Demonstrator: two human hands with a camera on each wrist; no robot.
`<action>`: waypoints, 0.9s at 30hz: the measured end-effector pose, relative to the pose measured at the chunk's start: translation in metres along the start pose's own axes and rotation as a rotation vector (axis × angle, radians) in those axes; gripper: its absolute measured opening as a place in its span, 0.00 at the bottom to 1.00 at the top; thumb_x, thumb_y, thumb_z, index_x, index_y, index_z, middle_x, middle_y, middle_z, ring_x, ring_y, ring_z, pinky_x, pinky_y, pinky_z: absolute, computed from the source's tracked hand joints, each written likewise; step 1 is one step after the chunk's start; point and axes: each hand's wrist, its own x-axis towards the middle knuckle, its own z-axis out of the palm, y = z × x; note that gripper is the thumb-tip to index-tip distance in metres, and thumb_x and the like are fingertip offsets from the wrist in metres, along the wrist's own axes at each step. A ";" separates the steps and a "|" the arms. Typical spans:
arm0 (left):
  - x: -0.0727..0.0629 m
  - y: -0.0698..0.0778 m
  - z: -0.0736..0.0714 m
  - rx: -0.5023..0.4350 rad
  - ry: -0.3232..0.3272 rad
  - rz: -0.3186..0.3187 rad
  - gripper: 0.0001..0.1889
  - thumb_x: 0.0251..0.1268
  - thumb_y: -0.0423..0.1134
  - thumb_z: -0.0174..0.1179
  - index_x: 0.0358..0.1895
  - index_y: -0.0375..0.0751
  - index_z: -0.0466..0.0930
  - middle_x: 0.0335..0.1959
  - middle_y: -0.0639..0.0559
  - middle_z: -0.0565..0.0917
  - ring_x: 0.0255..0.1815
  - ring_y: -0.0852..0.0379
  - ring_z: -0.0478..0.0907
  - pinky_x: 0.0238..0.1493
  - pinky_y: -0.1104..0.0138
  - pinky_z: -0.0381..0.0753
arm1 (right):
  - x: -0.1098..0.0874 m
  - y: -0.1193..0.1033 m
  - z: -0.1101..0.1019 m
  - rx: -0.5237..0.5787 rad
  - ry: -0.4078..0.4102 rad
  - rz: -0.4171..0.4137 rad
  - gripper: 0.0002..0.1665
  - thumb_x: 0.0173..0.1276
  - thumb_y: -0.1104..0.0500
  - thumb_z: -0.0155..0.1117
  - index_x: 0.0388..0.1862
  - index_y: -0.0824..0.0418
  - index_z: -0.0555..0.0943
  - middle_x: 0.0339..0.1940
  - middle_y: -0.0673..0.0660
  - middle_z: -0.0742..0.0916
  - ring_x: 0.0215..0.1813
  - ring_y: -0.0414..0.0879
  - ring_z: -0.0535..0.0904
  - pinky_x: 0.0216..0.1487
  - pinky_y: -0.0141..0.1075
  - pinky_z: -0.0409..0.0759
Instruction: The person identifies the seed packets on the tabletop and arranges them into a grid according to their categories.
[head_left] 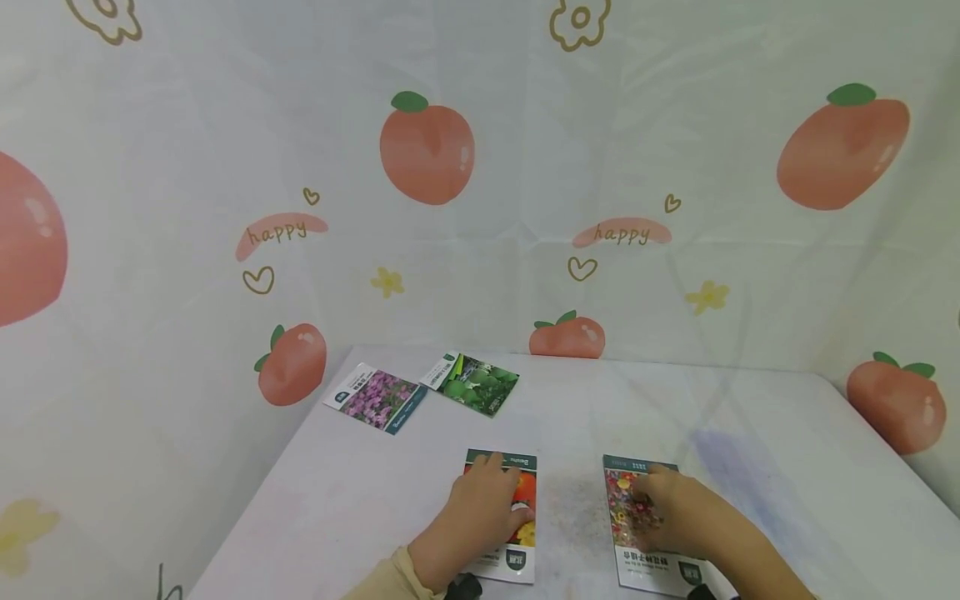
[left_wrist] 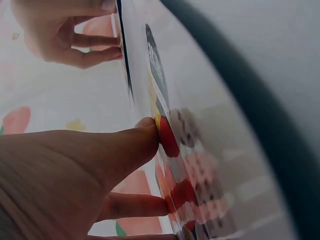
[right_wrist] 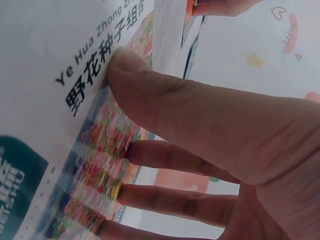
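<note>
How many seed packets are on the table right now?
4: purple-flower packet and green packet at the far left; red-flower packet under the left hand; wildflower packet under the right hand.

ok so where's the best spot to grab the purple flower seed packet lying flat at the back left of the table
Probably its near-right short edge, coming from the front. The purple flower seed packet lies flat and slanted on the white table, so a fingertip would have to lift that edge before pinching. The green seed packet crowds its right side; the left hand is nearest.
</note>
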 end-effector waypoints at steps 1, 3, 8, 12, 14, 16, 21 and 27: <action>0.000 0.001 0.000 -0.001 0.000 0.003 0.34 0.65 0.65 0.71 0.64 0.44 0.85 0.66 0.41 0.83 0.66 0.43 0.79 0.53 0.43 0.89 | 0.000 0.000 0.000 0.001 0.000 0.001 0.31 0.50 0.51 0.90 0.51 0.55 0.86 0.46 0.50 0.83 0.41 0.44 0.79 0.41 0.47 0.83; 0.000 0.002 0.000 0.000 0.004 0.010 0.34 0.65 0.65 0.71 0.64 0.45 0.85 0.65 0.42 0.83 0.65 0.43 0.79 0.53 0.44 0.89 | 0.000 0.000 0.001 0.000 0.001 0.004 0.31 0.49 0.51 0.90 0.51 0.55 0.86 0.46 0.50 0.83 0.42 0.45 0.80 0.43 0.49 0.83; -0.001 0.005 0.001 0.017 0.017 0.029 0.33 0.65 0.65 0.70 0.64 0.45 0.85 0.65 0.42 0.83 0.64 0.44 0.80 0.52 0.46 0.90 | 0.000 -0.001 0.001 0.001 -0.002 0.011 0.32 0.49 0.51 0.90 0.52 0.56 0.86 0.47 0.51 0.83 0.43 0.47 0.81 0.44 0.50 0.84; 0.003 0.007 0.004 0.026 0.009 0.029 0.34 0.65 0.66 0.69 0.64 0.46 0.85 0.66 0.42 0.83 0.64 0.44 0.80 0.52 0.46 0.90 | 0.000 -0.002 -0.001 0.002 -0.005 0.016 0.32 0.50 0.51 0.90 0.52 0.56 0.86 0.48 0.51 0.83 0.44 0.47 0.81 0.45 0.51 0.84; 0.004 0.008 0.006 0.026 0.005 0.028 0.34 0.66 0.66 0.69 0.64 0.45 0.84 0.66 0.42 0.83 0.64 0.45 0.80 0.52 0.46 0.90 | 0.000 -0.004 -0.002 0.005 -0.007 0.023 0.32 0.49 0.50 0.90 0.53 0.55 0.86 0.48 0.51 0.84 0.45 0.47 0.81 0.46 0.51 0.85; 0.006 0.009 0.008 0.024 -0.003 0.024 0.35 0.66 0.67 0.69 0.64 0.45 0.84 0.66 0.42 0.83 0.63 0.45 0.80 0.53 0.47 0.90 | 0.000 -0.005 -0.003 0.011 -0.008 0.029 0.33 0.49 0.51 0.90 0.53 0.55 0.86 0.49 0.50 0.84 0.45 0.47 0.81 0.47 0.51 0.85; 0.007 0.014 0.009 0.027 -0.019 0.017 0.35 0.65 0.67 0.69 0.65 0.44 0.84 0.65 0.42 0.82 0.63 0.45 0.79 0.53 0.47 0.90 | 0.000 -0.004 -0.002 0.013 -0.006 0.023 0.33 0.50 0.51 0.90 0.54 0.56 0.86 0.48 0.50 0.83 0.45 0.46 0.81 0.46 0.50 0.84; 0.006 0.021 0.006 0.032 -0.023 0.021 0.34 0.65 0.66 0.70 0.65 0.45 0.84 0.65 0.42 0.82 0.62 0.46 0.79 0.52 0.48 0.90 | 0.000 -0.002 -0.001 0.007 -0.006 0.017 0.32 0.50 0.50 0.90 0.53 0.56 0.86 0.47 0.50 0.83 0.43 0.45 0.81 0.45 0.49 0.84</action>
